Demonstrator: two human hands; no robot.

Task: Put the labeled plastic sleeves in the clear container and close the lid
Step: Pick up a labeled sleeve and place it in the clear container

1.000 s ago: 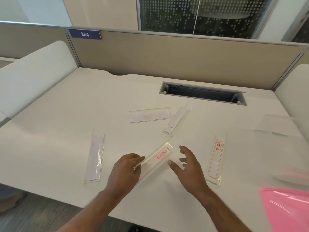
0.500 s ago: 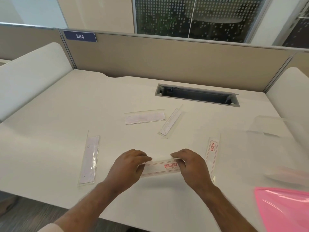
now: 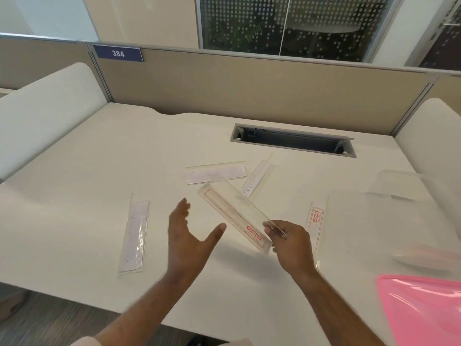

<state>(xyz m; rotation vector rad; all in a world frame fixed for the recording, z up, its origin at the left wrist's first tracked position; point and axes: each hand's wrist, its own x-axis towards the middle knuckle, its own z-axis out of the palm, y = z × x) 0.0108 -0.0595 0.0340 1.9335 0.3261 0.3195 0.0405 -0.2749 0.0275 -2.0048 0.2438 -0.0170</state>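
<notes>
My right hand (image 3: pixel 289 242) grips one end of a clear plastic sleeve with a red label (image 3: pixel 234 216), lifted off the white desk (image 3: pixel 74 221) and angled up to the left. My left hand (image 3: pixel 187 236) hovers open beside it, fingers spread, holding nothing. Several more sleeves lie flat: one at the left (image 3: pixel 134 236), one in the middle (image 3: pixel 215 173), one tilted behind the held sleeve (image 3: pixel 258 178), and a red-labelled one (image 3: pixel 316 221) partly behind my right hand. The clear container (image 3: pixel 409 186) sits at the right, blurred and hard to make out.
A pink plastic sheet (image 3: pixel 424 308) lies at the desk's front right corner. A grey cable slot (image 3: pixel 293 140) is cut into the desk near the beige partition (image 3: pixel 249 91). White side dividers stand at both ends of the desk.
Both hands were pressing the red-labelled sleeve on the desk. My left hand has let go and opened, and my right hand has lifted the sleeve up and swung it to point away.
</notes>
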